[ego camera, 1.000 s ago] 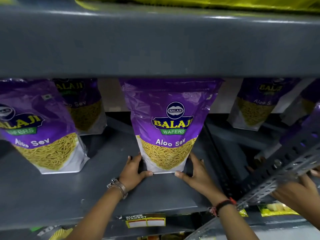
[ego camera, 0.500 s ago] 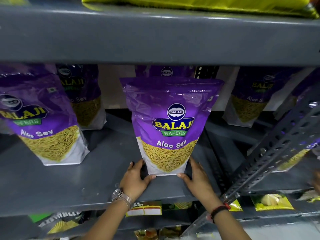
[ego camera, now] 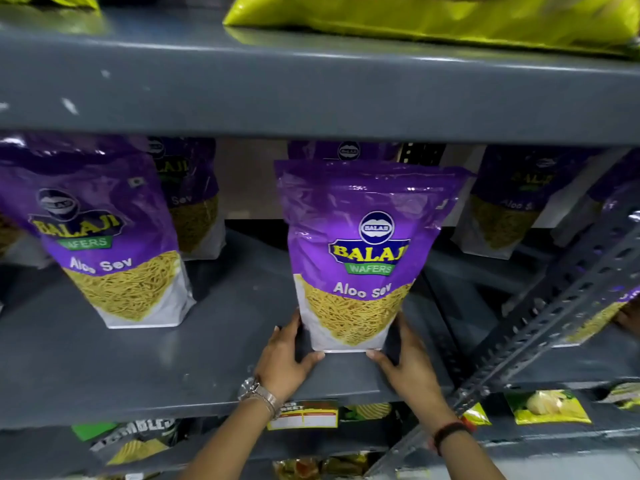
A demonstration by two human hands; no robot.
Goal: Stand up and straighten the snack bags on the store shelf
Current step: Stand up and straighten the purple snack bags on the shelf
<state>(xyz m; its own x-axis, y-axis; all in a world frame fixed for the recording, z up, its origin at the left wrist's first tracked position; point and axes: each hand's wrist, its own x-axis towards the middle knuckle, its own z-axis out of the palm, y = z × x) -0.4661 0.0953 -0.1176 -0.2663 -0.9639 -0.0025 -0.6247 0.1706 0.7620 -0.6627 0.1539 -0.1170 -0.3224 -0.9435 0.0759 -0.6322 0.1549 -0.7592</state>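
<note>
A purple Aloo Sev snack bag (ego camera: pixel 360 251) stands upright in the middle of the grey shelf (ego camera: pixel 173 368). My left hand (ego camera: pixel 284 362) cups its lower left corner, thumb under the front edge. At the lower right corner, my right hand (ego camera: pixel 408 365) does the same. Another purple bag (ego camera: pixel 346 150) stands right behind it, mostly hidden. A matching bag (ego camera: pixel 114 244) stands at the left front, with one more (ego camera: pixel 190 199) behind it. Further purple bags (ego camera: pixel 509 206) stand at the right rear.
The upper shelf's board (ego camera: pixel 311 91) hangs low over the bags and carries yellow-green packets (ego camera: pixel 433 19). A slotted metal upright (ego camera: pixel 554 306) slants across the right side. A price label (ego camera: pixel 301 415) sits on the shelf's front edge. Snack packets (ego camera: pixel 550 407) fill the shelf below.
The view has tilted up, so the bags' tops and the bag behind the middle one show. Both hands have stayed at the middle bag's base, which sits a little further back.
</note>
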